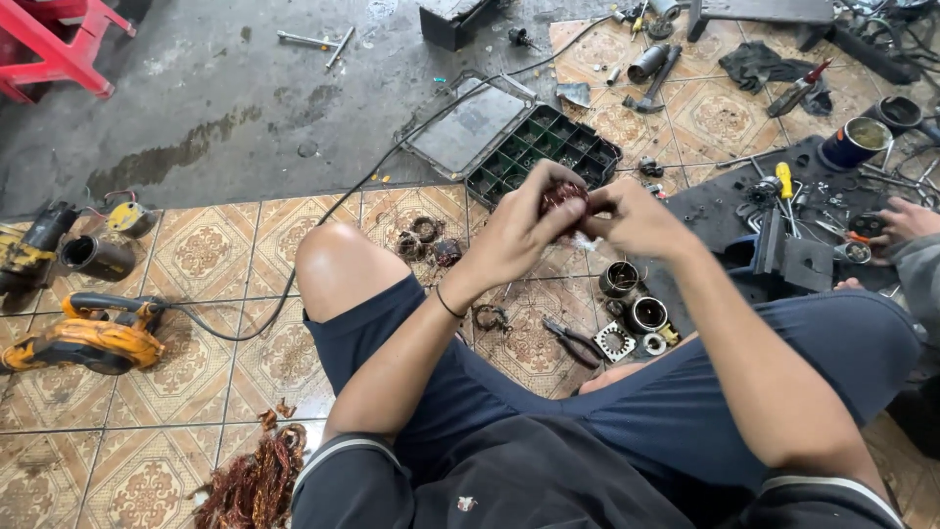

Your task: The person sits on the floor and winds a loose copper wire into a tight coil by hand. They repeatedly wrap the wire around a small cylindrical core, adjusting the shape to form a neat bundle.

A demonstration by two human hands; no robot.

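Note:
I sit on a tiled floor with my knees up. My left hand and my right hand meet in front of me, both gripping a small motor armature wound with reddish copper wire. The left fingers wrap over its top and side. My right fingers pinch at its right end, where a bit of pale material shows. Most of the armature is hidden by my fingers.
Pliers, metal rings and bearing parts lie between my legs. An open compartment box sits ahead. A yellow power tool with cord lies left, scrap copper wire near it. Another person's hand works at right among tools.

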